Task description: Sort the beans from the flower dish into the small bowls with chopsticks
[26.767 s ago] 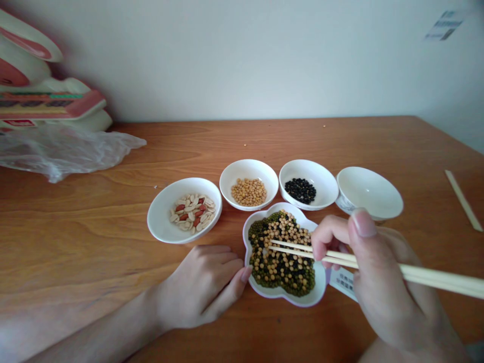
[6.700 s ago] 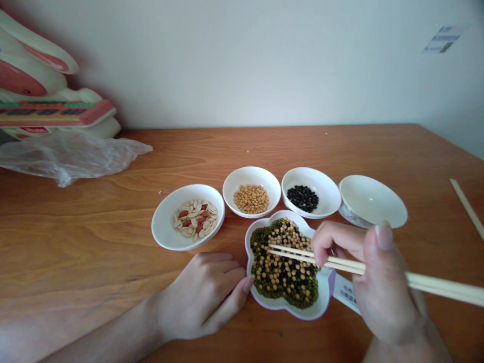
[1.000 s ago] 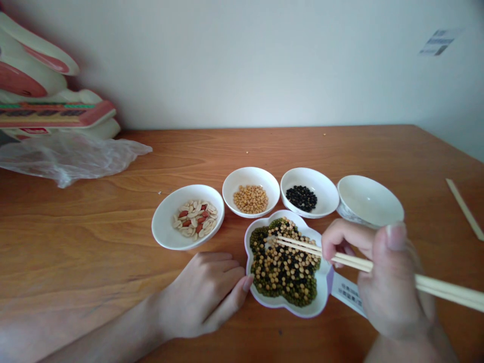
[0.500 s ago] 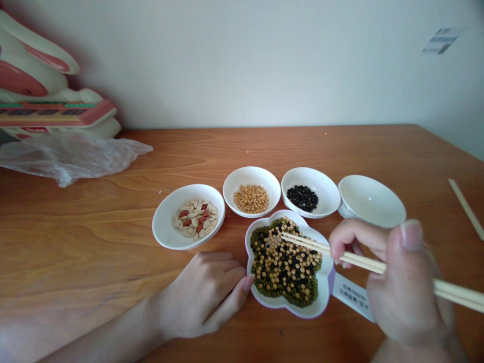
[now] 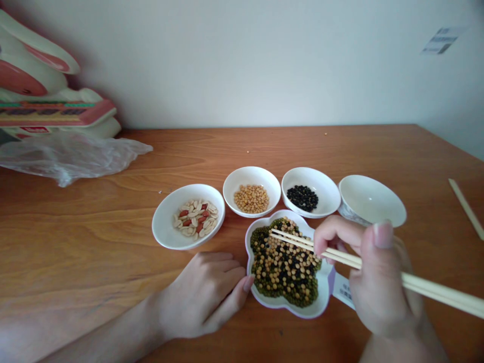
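My right hand (image 5: 378, 277) is closed around a pair of wooden chopsticks (image 5: 336, 256). Their tips, slightly apart, are over the upper left part of a flower-shaped dish (image 5: 321, 295), among the beans; whether they pinch a bean cannot be made out. Inside the dish, tan soybeans and black beans lie mixed over green mung beans (image 5: 264, 291). My left hand (image 5: 212, 295) rests on the table with curled fingers, its thumb and forefinger at the dish's left rim, holding it. Their undersides are hidden.
Behind the dish stand white bowls: one with peanuts (image 5: 161, 222), one with soybeans (image 5: 251, 199), one with black beans (image 5: 302, 198), and a bare one (image 5: 374, 199). A printed card (image 5: 342, 291) lies partly under my right hand. A plastic bag (image 5: 75, 156), bunny toy piano (image 5: 56, 116) and wooden stick (image 5: 466, 207) lie farther out.
My right hand and the chopsticks have shifted left, bringing the tips farther left over the beans and covering more of the card. My left hand and the bowls have stayed put.
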The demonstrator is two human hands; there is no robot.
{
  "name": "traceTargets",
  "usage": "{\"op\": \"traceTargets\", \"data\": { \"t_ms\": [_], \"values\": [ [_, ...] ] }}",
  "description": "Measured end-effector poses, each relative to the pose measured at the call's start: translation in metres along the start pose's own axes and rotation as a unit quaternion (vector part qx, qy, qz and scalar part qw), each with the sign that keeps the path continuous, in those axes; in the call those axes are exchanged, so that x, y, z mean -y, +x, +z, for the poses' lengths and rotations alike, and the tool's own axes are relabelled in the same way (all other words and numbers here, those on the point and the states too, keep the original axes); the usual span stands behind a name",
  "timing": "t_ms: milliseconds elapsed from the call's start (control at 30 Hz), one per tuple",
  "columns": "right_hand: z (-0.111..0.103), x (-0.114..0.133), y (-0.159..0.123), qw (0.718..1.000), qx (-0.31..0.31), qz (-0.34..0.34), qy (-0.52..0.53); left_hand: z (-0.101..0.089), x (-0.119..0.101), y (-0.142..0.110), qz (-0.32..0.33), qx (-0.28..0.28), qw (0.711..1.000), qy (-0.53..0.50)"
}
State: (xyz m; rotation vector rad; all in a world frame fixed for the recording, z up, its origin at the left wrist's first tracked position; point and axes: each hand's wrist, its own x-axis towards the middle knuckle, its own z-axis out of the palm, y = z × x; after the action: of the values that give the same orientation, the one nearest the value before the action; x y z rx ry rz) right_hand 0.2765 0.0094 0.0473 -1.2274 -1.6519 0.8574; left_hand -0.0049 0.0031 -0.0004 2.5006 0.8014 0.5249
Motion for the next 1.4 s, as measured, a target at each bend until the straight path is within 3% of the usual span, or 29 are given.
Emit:
{"op": "traceTargets", "data": {
  "t_ms": [200, 667, 1033, 1400],
  "values": [
    [0.0057, 0.0080, 0.0054, 0.999, 0.008, -0.036, -0.022, 0.0005, 0.0001, 0.0010, 0.000, -0.001, 1.000, 0.005],
    [0.0037, 0.0105, 0.0029, 0.999, 0.002, 0.023, -0.026, 0.0003, -0.0010, 0.0019, 0.003, -0.003, 1.000, -0.001],
    [0.0031, 0.0032, 0.0038, 0.999, 0.012, -0.019, -0.038, 0.0008, -0.0012, 0.0011, 0.005, -0.007, 1.000, 0.002],
    [0.0049, 0.0075, 0.0035, 0.999, 0.009, -0.012, -0.041, -0.0004, -0.0019, 0.0016, 0.000, -0.006, 1.000, 0.003]
  ]
}}
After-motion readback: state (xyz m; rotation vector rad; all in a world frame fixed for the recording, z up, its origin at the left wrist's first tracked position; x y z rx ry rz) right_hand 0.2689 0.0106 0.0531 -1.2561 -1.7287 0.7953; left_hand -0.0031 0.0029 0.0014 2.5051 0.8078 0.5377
